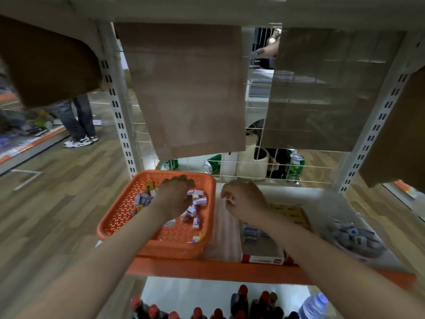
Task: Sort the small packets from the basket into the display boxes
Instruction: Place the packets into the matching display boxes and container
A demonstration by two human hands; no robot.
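Note:
An orange perforated basket [122,210] sits on the shelf's left end and holds several small purple and white packets [199,201]. My left hand [174,196] reaches down into the basket among the packets, its fingers curled downward and their tips hidden. My right hand [243,201] hovers just right of the basket, fingers curled loosely, with something small and pale at the fingertips that is too blurred to name. Below my right forearm stand a red and white display box [262,259] and a yellow one [292,214].
A clear dish of grey-blue packets [354,238] lies at the shelf's right. Green cans [295,168] stand behind the wire grid. Brown paper sheets [188,93] hang above. Dark bottles [241,302] fill the shelf below. A person's legs [78,120] stand at the far left.

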